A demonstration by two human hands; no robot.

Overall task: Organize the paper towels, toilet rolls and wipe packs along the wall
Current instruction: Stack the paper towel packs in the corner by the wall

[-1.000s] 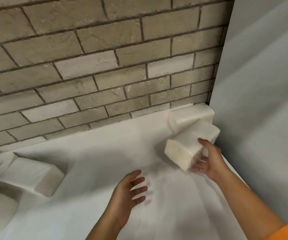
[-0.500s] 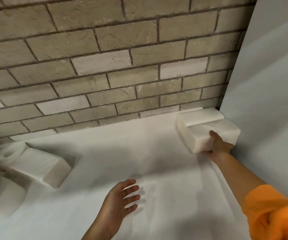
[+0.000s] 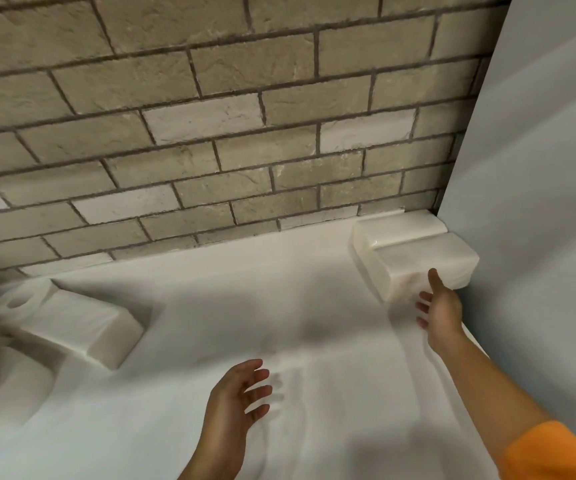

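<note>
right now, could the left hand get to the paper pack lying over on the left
Probably yes: the left hand is open and holds nothing, and only bare white surface lies between it and the paper pack.

Soft, even light; faint shadows on the white surface (image 3: 314, 289); slight blur, wide-angle bending at edges.

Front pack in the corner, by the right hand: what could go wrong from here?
The right hand is open right at the front pack; a careless brush could skew it from the back pack. At the left, another pack lies askew against heaped toilet rolls; pulling one out may tumble the rest.
</note>
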